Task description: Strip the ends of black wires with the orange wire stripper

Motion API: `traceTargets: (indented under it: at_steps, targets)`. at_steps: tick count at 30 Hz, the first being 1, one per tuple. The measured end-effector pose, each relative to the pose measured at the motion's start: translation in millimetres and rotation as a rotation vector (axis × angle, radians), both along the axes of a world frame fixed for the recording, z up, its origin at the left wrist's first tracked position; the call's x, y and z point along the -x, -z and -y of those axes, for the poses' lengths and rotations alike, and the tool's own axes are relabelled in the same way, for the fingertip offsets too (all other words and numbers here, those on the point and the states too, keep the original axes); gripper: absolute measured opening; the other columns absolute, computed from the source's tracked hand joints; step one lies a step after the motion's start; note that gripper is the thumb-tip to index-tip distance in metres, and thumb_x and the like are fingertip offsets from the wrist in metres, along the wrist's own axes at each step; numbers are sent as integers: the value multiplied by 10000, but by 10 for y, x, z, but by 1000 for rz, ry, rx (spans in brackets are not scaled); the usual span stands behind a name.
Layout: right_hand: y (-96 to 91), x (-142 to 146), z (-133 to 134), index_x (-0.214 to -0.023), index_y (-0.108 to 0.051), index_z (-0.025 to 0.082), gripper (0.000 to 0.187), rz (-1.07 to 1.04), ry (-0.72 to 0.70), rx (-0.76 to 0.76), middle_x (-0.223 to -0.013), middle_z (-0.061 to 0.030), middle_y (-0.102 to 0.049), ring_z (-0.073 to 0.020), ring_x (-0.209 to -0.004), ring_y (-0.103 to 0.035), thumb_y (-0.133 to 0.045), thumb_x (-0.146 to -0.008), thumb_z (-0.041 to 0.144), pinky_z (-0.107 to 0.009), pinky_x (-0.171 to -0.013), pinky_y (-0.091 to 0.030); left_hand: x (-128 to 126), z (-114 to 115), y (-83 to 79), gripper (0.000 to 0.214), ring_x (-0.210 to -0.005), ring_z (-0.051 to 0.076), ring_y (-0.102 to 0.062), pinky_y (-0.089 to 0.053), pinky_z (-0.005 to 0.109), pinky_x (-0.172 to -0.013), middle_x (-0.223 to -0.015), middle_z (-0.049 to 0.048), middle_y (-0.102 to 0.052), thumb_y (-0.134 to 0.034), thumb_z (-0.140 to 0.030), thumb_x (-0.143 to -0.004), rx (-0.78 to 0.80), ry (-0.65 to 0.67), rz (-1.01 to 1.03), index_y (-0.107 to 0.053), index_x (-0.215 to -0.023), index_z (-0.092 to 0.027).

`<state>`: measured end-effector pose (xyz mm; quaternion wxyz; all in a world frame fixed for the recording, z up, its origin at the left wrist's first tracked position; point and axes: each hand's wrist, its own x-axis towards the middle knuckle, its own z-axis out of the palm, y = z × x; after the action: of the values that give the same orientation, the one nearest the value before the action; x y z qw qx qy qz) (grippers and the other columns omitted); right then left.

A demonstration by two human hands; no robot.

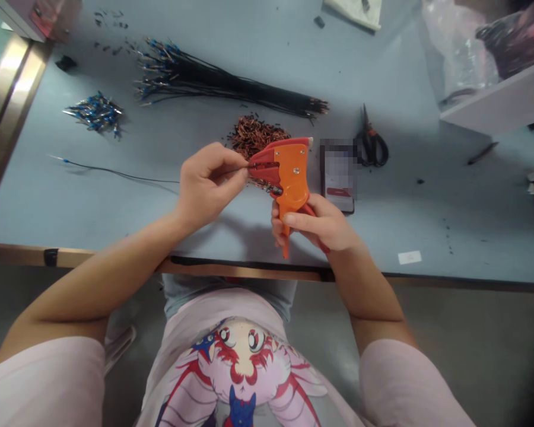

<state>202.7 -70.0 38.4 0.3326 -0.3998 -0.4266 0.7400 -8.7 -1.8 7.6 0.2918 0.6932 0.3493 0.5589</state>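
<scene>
My right hand (318,225) is wrapped round the handles of an orange wire stripper (289,172), held upright over the table's near edge. My left hand (209,181) pinches a thin black wire (115,172) and feeds its end into the stripper's red jaws from the left. The wire trails left across the table to a blue-tipped end. Behind the stripper lies a pile of stripped copper and insulation bits (253,135).
A bundle of black wires with blue ferrules (213,86) lies at the back. A small heap of blue ferrules (95,111) is at the left, black scissors (371,142) and a phone (338,175) at the right. A white shelf (493,104) stands at the far right on the blue table (427,207).
</scene>
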Motion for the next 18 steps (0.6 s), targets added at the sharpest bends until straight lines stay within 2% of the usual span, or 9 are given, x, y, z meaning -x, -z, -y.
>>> traceTargets:
  at_steps: [7, 13, 16, 18]
  targets:
    - [15, 36, 21, -880, -596, 151, 235, 22, -23, -55, -647, 15, -615, -137, -522, -613, -727, -885, 346, -279, -470, -570, 18, 5, -31, 94, -523, 90, -490, -375, 242, -476, -634, -24, -590, -654, -136, -795, 1, -11, -49, -681, -747, -212]
    - [20, 75, 30, -733, -523, 177, 345, 44, -30, -51, -567, 46, -511, -109, -453, -534, -705, -899, 419, -234, -372, -496, 6, 19, -7, 72, -463, 56, -370, -285, 225, -447, -560, -53, -509, -656, -151, -800, 36, -38, -51, -691, -746, -184]
    - [10, 82, 26, -691, -506, 179, 387, 71, -29, -64, -547, 50, -482, -99, -446, -525, -699, -905, 437, -224, -386, -491, 0, 29, 1, 68, -465, 56, -368, -279, 225, -451, -555, -54, -501, -660, -164, -803, 37, -51, -54, -697, -750, -185]
    - [7, 89, 19, -655, -467, 190, 432, 54, -14, -52, -518, 71, -425, -79, -407, -470, -701, -901, 457, -213, -368, -463, -1, 29, 8, 64, -470, 59, -380, -286, 227, -455, -565, -51, -514, -662, -169, -805, 41, -56, -62, -700, -757, -189]
